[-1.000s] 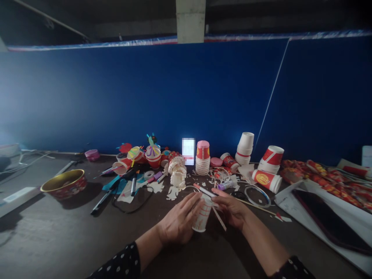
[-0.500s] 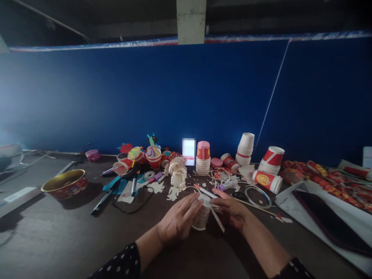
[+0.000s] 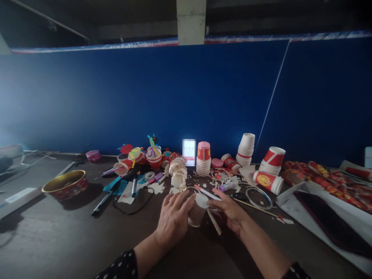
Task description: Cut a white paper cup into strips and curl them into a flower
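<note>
A white paper cup (image 3: 198, 211) stands upside down on the table in front of me, faint bands running round its side. My left hand (image 3: 173, 212) rests round the cup's left side and steadies it, fingers bent over towards the top. At the cup's right edge, my right hand (image 3: 228, 209) pinches a narrow white paper strip (image 3: 214, 221), whose loose end hangs down towards the table. The fingertips of this hand are partly hidden. Just behind the cup lies a white pen (image 3: 205, 191) with a reddish end.
Cut paper scraps (image 3: 157, 187) and markers (image 3: 134, 186) lie beyond my hands. Stacked cups (image 3: 203, 166) stand at the back. A gold-lined bowl (image 3: 65, 186) sits left; a white tray (image 3: 290, 203) holding a dark phone (image 3: 328, 221) is at right. A thin wooden stick (image 3: 257, 207) lies nearby.
My left hand has shifted slightly left and loosened over the cup, leaving more of its top visible. The cup has moved a little left, and the strip's loose end has swung left.
</note>
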{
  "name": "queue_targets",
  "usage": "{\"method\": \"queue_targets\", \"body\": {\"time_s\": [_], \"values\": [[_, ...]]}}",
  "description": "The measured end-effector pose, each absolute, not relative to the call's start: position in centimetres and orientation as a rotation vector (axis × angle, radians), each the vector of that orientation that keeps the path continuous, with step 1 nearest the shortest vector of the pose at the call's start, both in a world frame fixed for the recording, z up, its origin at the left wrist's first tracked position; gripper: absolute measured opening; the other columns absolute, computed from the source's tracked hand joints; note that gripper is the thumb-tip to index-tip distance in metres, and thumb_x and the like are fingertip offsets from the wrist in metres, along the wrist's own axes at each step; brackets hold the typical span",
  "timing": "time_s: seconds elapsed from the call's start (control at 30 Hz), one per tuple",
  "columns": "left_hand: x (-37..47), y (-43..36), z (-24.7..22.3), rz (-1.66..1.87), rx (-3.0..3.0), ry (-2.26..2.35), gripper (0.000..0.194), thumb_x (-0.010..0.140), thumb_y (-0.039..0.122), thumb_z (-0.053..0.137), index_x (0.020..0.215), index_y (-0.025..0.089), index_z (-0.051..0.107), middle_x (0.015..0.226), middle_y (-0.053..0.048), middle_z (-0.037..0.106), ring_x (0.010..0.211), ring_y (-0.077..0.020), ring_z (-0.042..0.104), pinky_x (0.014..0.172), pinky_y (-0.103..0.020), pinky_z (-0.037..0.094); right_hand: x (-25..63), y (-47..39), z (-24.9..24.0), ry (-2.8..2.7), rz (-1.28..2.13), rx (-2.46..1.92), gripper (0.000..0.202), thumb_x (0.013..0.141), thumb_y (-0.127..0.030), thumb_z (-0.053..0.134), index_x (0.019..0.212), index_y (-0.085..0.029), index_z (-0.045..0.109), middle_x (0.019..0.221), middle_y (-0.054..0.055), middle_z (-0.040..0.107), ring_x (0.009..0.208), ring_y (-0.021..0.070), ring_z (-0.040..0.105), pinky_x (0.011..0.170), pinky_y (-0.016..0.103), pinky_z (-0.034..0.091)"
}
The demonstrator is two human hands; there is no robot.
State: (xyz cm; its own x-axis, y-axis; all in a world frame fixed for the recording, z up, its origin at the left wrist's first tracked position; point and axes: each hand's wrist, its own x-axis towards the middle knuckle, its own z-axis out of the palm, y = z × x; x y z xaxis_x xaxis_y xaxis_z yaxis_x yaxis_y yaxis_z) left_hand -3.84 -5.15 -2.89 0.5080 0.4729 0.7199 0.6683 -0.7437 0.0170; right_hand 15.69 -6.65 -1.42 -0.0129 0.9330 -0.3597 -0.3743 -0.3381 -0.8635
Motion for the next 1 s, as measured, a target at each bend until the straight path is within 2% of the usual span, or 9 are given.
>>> {"method": "queue_targets", "body": {"time_s": [0.17,0.33,0.43,0.57,0.73,1.0], "values": [[-3.7,-5.3,-2.9,-0.917,-2.544,-1.344,0.055,0.075,0.012,0.047,0.129,0.022,0.042,0.126,-0.012,0.052,0.107,-0.0276,0.051,0.087,-0.047,0.038,15.2,-7.1,-1.1,-0.683,1.524,-1.194,0.091,0.059,-0.018,0.073,0.137,-0.019,0.026,0.075,0.000,0.066,0.066,0.0169,0.064,0.058,0.027,0.049],[-3.7,-5.1,-2.9,-0.794,-2.693,-1.596,0.069,0.071,0.023,0.053,0.136,0.023,0.030,0.133,-0.013,0.044,0.116,-0.0302,0.045,0.088,-0.047,0.038,15.3,-7.2,-1.2,-0.732,1.498,-1.172,0.094,0.056,-0.017,0.075,0.136,-0.018,0.026,0.067,-0.005,0.061,0.063,0.0144,0.062,0.062,0.025,0.048],[-3.8,-5.1,-2.9,-0.795,-2.787,-1.589,0.072,0.069,0.024,0.053,0.136,0.022,0.028,0.134,-0.013,0.043,0.119,-0.0304,0.044,0.088,-0.047,0.039,15.4,-7.3,-1.0,-0.742,1.501,-1.156,0.096,0.056,-0.017,0.075,0.137,-0.018,0.024,0.068,-0.005,0.060,0.065,0.0152,0.062,0.063,0.026,0.048],[-4.2,-5.2,-3.0,-0.921,-2.801,-1.350,0.074,0.064,0.016,0.052,0.135,0.019,0.030,0.130,-0.014,0.045,0.117,-0.0286,0.044,0.092,-0.045,0.037,15.3,-7.4,-0.7,-0.727,1.513,-1.145,0.093,0.057,-0.019,0.075,0.136,-0.019,0.025,0.071,-0.004,0.061,0.069,0.0174,0.064,0.066,0.028,0.049],[-4.7,-5.4,-2.9,-0.943,-2.767,-1.017,0.067,0.064,0.010,0.049,0.130,0.018,0.038,0.124,-0.013,0.050,0.112,-0.0274,0.047,0.095,-0.047,0.033,15.1,-7.4,-0.8,-0.738,1.481,-1.187,0.096,0.055,-0.021,0.077,0.136,-0.020,0.026,0.070,-0.005,0.060,0.067,0.0166,0.063,0.065,0.028,0.048],[-4.3,-4.8,-3.0,-1.025,-2.580,-0.869,0.041,0.080,0.012,0.046,0.121,0.018,0.049,0.119,-0.014,0.054,0.106,-0.0259,0.051,0.089,-0.046,0.039,15.0,-7.4,-0.6,-0.723,1.521,-1.184,0.102,0.052,-0.023,0.079,0.137,-0.018,0.023,0.071,-0.003,0.062,0.071,0.0183,0.063,0.067,0.027,0.047]]}}
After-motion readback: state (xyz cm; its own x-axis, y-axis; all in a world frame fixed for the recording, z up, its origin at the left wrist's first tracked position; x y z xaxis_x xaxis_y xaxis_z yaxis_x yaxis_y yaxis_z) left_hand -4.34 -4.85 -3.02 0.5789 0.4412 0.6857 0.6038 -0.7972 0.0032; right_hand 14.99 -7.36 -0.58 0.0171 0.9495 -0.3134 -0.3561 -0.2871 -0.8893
